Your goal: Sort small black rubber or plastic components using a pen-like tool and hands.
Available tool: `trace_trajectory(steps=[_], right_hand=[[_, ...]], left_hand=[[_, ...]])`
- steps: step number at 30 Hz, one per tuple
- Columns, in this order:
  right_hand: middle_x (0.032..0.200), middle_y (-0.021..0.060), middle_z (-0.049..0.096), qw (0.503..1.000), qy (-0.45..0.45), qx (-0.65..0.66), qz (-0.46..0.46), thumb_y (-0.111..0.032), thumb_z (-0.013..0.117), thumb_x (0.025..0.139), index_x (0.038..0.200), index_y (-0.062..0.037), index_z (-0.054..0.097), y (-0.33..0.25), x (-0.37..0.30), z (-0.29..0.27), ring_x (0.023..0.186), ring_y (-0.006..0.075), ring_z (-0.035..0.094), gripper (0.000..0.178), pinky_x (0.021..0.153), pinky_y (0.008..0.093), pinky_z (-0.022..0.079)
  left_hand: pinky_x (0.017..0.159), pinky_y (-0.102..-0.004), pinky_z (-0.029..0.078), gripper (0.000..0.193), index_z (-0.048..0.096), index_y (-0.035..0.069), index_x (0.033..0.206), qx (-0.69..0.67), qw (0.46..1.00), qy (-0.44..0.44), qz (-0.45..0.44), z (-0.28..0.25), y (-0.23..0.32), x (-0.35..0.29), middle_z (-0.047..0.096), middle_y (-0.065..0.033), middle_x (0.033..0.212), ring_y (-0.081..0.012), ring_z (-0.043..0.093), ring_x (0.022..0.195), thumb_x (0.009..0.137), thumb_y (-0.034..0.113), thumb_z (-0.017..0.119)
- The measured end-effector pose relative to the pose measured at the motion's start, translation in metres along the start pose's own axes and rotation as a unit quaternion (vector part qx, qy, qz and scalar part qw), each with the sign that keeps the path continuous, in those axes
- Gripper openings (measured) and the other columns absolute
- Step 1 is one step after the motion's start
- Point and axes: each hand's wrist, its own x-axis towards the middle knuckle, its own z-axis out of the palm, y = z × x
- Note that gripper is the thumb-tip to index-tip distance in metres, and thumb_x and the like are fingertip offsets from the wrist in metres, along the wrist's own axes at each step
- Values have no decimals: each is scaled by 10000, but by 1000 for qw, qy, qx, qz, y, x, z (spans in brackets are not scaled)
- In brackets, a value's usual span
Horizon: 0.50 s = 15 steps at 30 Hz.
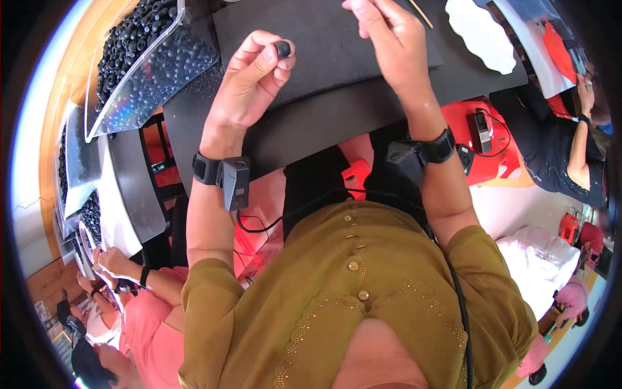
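Observation:
My left hand [249, 81] is raised over the near part of the dark table. Its thumb and fingers pinch a small black rubber-like piece [282, 49], rounded and short. To its right, my right hand [392, 48] is held over a dark mat [330, 61], its fingertips closed together near the upper edge of the view. Whatever those fingertips hold, if anything, is too small to make out. A thin wooden stick [420, 13] shows just beyond the right hand.
A clear bin [139, 97] heaped with small black pieces stands at the left. A white scalloped sheet [481, 35] lies at the right of the table [353, 104]. Red stools [486, 146] are below. Other people sit at both sides, one in a pink top [152, 324].

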Motion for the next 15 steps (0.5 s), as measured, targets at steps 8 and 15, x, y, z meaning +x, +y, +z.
trace_trajectory(steps=[8, 15], right_hand=[[692, -50, 535, 984, -99, 141, 49, -187, 696, 851, 993, -35, 663, 6, -17, 12, 637, 17, 439, 211, 555, 199, 347], [738, -37, 587, 950, -113, 283, 64, -197, 703, 852, 945, -17, 662, -2, -20, 27, 668, 15, 459, 206, 584, 190, 362]], left_hand=[[730, -185, 468, 143, 577, 70, 1058, -68, 998, -9, -12, -3, -4, 3, 536, -52, 968, -109, 499, 843, 933, 141, 577], [750, -210, 521, 164, 598, 55, 1064, -52, 999, 8, 0, -4, -5, 4, 629, -62, 974, -117, 602, 859, 922, 139, 598]])
